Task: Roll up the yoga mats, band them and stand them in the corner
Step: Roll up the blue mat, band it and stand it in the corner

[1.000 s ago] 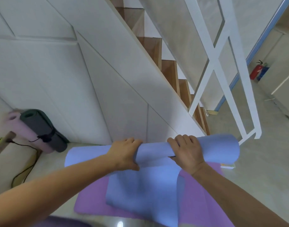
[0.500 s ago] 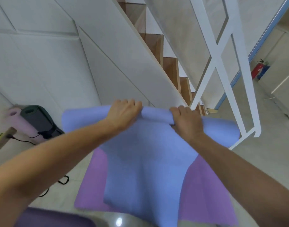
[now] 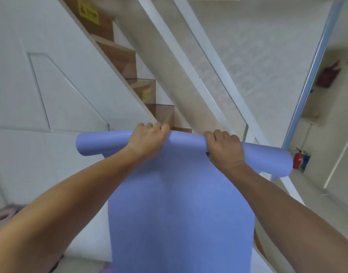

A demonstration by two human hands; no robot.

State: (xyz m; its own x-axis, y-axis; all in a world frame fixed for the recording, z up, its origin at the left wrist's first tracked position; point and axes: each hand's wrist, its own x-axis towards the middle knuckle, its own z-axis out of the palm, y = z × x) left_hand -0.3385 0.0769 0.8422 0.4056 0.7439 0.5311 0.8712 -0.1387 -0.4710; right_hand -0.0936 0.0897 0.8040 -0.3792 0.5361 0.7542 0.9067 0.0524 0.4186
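I hold a blue yoga mat (image 3: pixel 181 213) up in the air, partly rolled at its top into a horizontal tube. The loose rest of it hangs straight down in front of me. My left hand (image 3: pixel 147 140) grips the roll left of its middle. My right hand (image 3: pixel 224 148) grips it right of the middle. At the far lower left, the end of a rolled pink mat (image 3: pixel 1 217) peeks out behind my left forearm. The floor below the hanging mat is mostly hidden.
A white staircase wall (image 3: pixel 41 85) with wooden steps (image 3: pixel 118 54) rises straight ahead, with a white railing (image 3: pixel 208 62) to its right. A red fire extinguisher (image 3: pixel 298 159) stands on the floor at the right, by white shelving (image 3: pixel 330 95).
Both hands have lifted the blue mat's rolled end from near the floor to chest height. The loose part now hangs down, and the view has tilted upward off the purple mat.
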